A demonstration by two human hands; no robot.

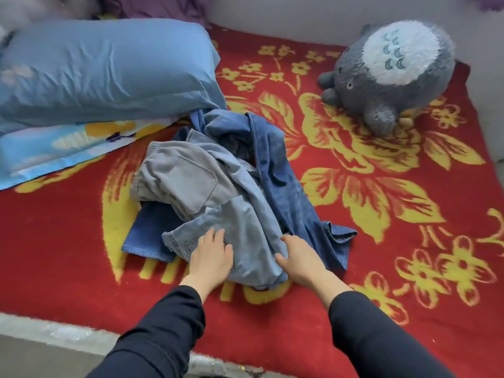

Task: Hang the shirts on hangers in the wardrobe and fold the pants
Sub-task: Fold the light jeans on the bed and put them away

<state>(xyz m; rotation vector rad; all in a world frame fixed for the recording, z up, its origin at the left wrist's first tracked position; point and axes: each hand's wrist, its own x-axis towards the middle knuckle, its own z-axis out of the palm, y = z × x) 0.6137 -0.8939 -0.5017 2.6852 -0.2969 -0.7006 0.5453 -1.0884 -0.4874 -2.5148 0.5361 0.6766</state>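
A heap of clothes lies in the middle of the red bed blanket (354, 268). Grey pants (177, 184) with a back pocket sit on top at the left. A light blue denim garment (245, 227) spreads over the front of the heap, and a darker blue denim garment (281, 170) runs along the right side and underneath. My left hand (211, 253) rests on the light blue denim near its hem, fingers spread. At the same garment's right edge my right hand (296, 255) has its fingers tucked into the cloth.
A blue pillow (103, 69) and a patterned blue quilt (54, 151) lie at the back left. A grey plush toy (390, 75) sits at the back right. The bed's front edge (54, 328) runs along the bottom left.
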